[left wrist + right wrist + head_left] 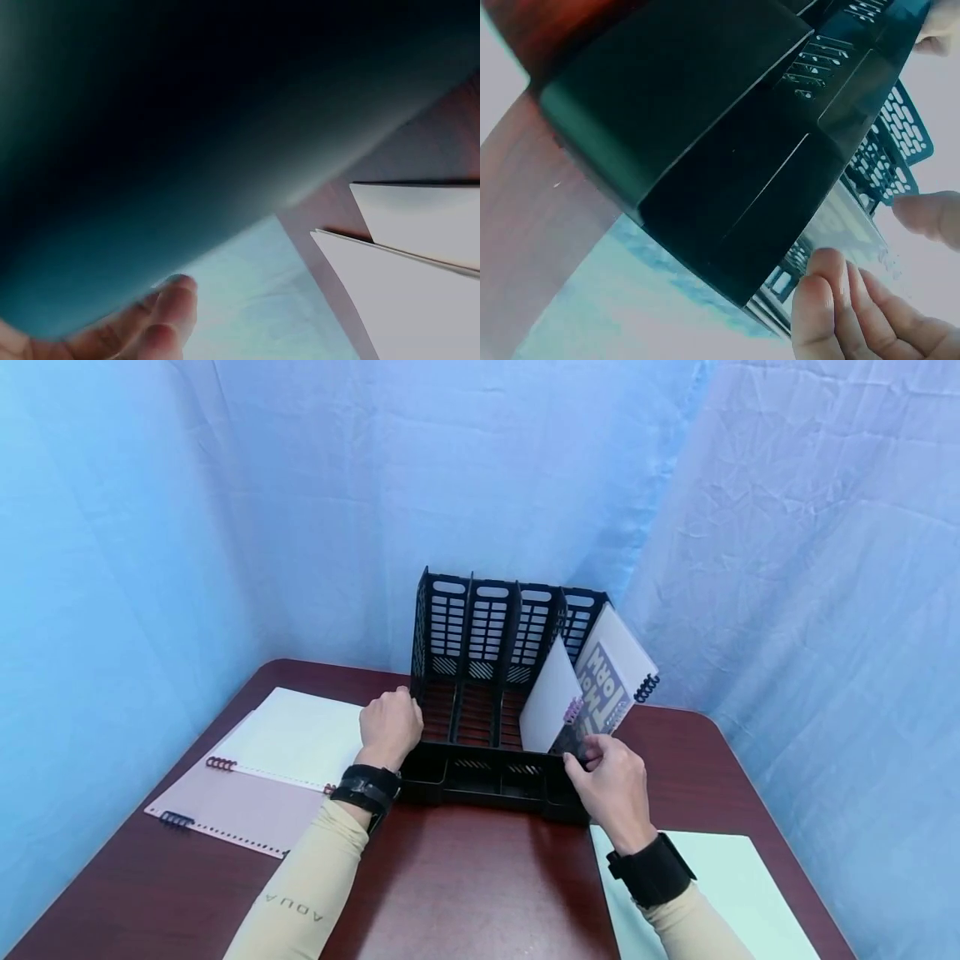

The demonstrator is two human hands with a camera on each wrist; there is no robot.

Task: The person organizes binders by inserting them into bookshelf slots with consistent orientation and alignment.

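Observation:
A black desktop file rack (pixel 480 768) with several upright slots stands on the table. My left hand (pixel 392 727) grips the rack's left side near the front; in the left wrist view its fingertips (pixel 176 300) touch a dark, blurred panel. At the front right corner, my right hand (pixel 615 781) holds the rack, thumb apart from the bent fingers (pixel 821 300). Just beyond that hand, a white notebook (pixel 547 697) with a purple binding stands in one slot. A notebook with large printed letters (pixel 603 689) and black rings leans in the rightmost slot.
On the left of the table, a white notebook (pixel 300 735) with red rings overlaps a pinkish notebook (pixel 255 810) with dark rings. A pale green sheet or notebook (pixel 735 885) lies at front right, partly under my right forearm. Blue curtains (pixel 322 510) hang behind the table.

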